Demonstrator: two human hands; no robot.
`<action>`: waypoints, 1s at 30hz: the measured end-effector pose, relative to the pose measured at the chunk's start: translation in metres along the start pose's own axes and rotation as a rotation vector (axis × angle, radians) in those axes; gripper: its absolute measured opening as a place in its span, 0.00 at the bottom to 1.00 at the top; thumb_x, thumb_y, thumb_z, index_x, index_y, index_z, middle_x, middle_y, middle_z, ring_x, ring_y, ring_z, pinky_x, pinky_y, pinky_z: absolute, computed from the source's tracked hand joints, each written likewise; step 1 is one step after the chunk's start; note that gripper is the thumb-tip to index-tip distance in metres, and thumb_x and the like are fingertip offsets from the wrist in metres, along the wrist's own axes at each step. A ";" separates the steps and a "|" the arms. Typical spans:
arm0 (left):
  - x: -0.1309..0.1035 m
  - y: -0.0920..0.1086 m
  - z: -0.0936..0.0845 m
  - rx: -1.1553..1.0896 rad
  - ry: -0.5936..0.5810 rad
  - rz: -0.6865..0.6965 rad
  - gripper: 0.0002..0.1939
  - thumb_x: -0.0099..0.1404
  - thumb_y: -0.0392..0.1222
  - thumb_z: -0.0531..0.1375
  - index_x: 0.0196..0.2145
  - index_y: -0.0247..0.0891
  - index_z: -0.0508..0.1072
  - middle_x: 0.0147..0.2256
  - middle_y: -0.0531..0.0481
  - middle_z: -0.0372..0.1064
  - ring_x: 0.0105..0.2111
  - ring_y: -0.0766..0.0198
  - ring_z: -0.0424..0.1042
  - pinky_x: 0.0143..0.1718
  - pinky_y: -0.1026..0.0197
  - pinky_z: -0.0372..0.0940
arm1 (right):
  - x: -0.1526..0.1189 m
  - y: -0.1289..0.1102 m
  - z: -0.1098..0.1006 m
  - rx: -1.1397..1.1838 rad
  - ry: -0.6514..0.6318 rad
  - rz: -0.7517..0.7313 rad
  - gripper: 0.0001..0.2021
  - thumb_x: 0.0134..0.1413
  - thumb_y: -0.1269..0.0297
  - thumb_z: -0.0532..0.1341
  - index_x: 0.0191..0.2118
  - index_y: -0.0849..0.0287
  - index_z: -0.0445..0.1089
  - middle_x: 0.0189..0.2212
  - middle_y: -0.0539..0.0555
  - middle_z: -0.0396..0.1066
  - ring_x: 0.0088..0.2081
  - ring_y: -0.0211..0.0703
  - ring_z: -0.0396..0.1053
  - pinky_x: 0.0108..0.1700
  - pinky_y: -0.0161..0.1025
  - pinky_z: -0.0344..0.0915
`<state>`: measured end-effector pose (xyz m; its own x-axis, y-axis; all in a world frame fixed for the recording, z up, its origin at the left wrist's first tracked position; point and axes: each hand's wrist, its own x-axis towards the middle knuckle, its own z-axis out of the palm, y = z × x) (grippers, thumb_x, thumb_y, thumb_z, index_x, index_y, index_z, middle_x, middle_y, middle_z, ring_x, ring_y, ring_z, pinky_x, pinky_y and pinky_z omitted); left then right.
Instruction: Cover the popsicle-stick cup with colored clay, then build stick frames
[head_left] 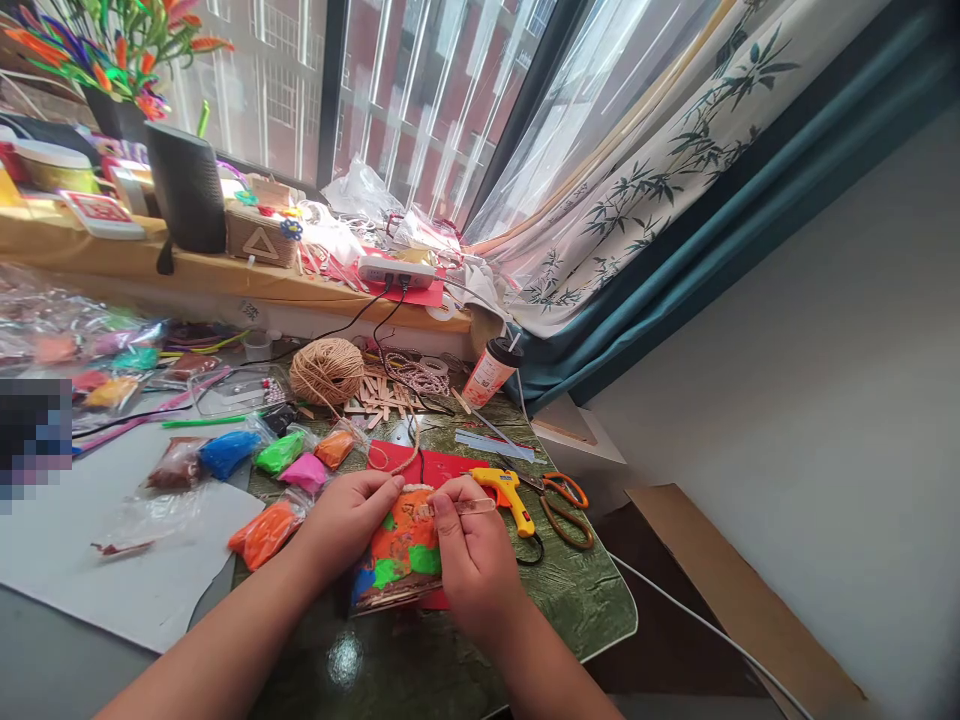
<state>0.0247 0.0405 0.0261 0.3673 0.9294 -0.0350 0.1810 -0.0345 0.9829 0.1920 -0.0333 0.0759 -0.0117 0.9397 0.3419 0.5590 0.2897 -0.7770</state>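
- One clay-covered piece (405, 535), patched orange, green, blue and brown, is held tilted between the two hands, above the green table (585, 610) and partly over one red sheet (457, 462).
- The left hand (356, 525) grips its upper left edge, thumb on the near side, fingers closed; the other fingertips are hidden.
- The right hand (480, 555) pinches one pale stick (476, 507) between thumb and curled forefinger at the orange face; whether its remaining fingers press the piece, I cannot tell.
- One yellow glue gun (508, 495) lies just right of the right hand.
- Beyond it are two handles, one orange handle (566, 490) and one brown handle (564, 522); I cannot tell whether they belong to one tool.
- Six bags of clay (229, 453) lie to the left: two orange, one each pink, green, blue and brown.
- Farther back are one twine ball (327, 370) and one lidded cup (491, 372) with a straw.
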 end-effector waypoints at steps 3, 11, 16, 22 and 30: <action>0.000 -0.002 0.000 -0.001 0.009 0.002 0.28 0.67 0.66 0.58 0.26 0.38 0.77 0.27 0.49 0.74 0.30 0.56 0.69 0.32 0.59 0.62 | 0.000 -0.001 -0.003 -0.037 -0.068 -0.018 0.15 0.77 0.61 0.51 0.34 0.53 0.64 0.29 0.50 0.68 0.30 0.44 0.67 0.34 0.41 0.62; 0.001 -0.005 0.000 -0.004 0.005 0.013 0.28 0.68 0.66 0.58 0.27 0.38 0.78 0.28 0.49 0.75 0.31 0.55 0.70 0.33 0.58 0.63 | 0.001 -0.003 -0.002 -0.105 -0.123 -0.054 0.13 0.76 0.63 0.51 0.35 0.53 0.63 0.30 0.51 0.70 0.32 0.45 0.69 0.36 0.41 0.62; 0.000 -0.003 0.000 -0.011 0.013 0.016 0.27 0.67 0.65 0.59 0.29 0.38 0.81 0.29 0.48 0.78 0.32 0.54 0.72 0.34 0.58 0.65 | 0.003 -0.002 0.002 -0.081 -0.109 -0.036 0.13 0.76 0.62 0.51 0.36 0.53 0.64 0.31 0.51 0.71 0.33 0.46 0.70 0.37 0.40 0.63; -0.001 0.002 -0.001 0.003 0.001 0.010 0.28 0.67 0.66 0.58 0.28 0.38 0.81 0.29 0.47 0.78 0.32 0.53 0.72 0.33 0.58 0.65 | 0.008 -0.006 0.007 -0.106 -0.040 0.043 0.14 0.75 0.61 0.52 0.33 0.53 0.64 0.31 0.54 0.73 0.33 0.47 0.71 0.38 0.42 0.64; -0.001 0.003 -0.002 0.024 -0.009 0.013 0.29 0.67 0.67 0.57 0.27 0.38 0.79 0.29 0.47 0.77 0.32 0.53 0.71 0.34 0.58 0.64 | 0.006 -0.012 0.001 -0.015 -0.025 0.055 0.15 0.75 0.60 0.53 0.33 0.54 0.65 0.30 0.52 0.71 0.32 0.45 0.70 0.37 0.41 0.64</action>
<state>0.0226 0.0400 0.0297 0.3779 0.9255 -0.0240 0.1976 -0.0553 0.9787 0.1840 -0.0312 0.0870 -0.0009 0.9583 0.2856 0.5717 0.2348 -0.7861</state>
